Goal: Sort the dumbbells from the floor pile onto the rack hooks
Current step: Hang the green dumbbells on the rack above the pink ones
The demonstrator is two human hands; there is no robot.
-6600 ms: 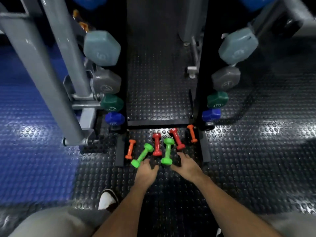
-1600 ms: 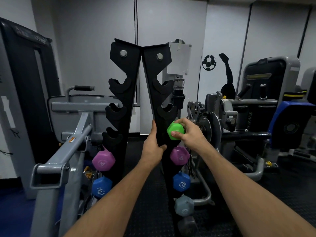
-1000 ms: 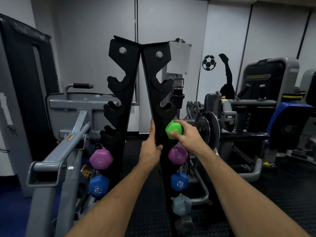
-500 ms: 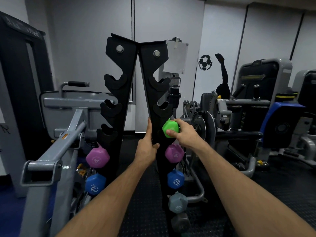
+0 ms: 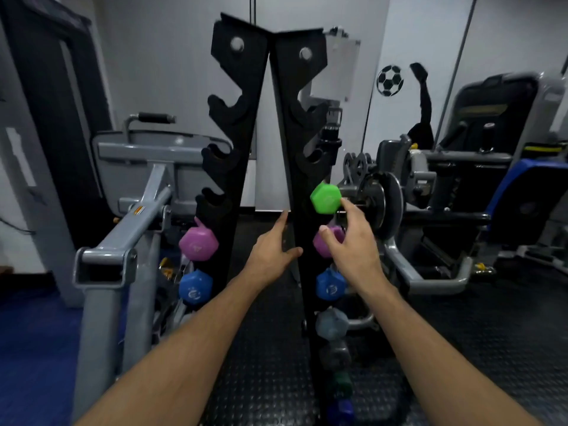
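This is a gym. A tall black rack (image 5: 242, 124) with hooked uprights stands in the middle, carrying hexagonal dumbbells in green (image 5: 325, 198), purple (image 5: 198, 243) and blue (image 5: 195, 287), and grey steel weight machines (image 5: 138, 186) flank it on the left and right. The floor is black studded rubber matting (image 5: 264, 379) with a blue patch near left, and a football sticker (image 5: 389, 80) marks the white far wall.
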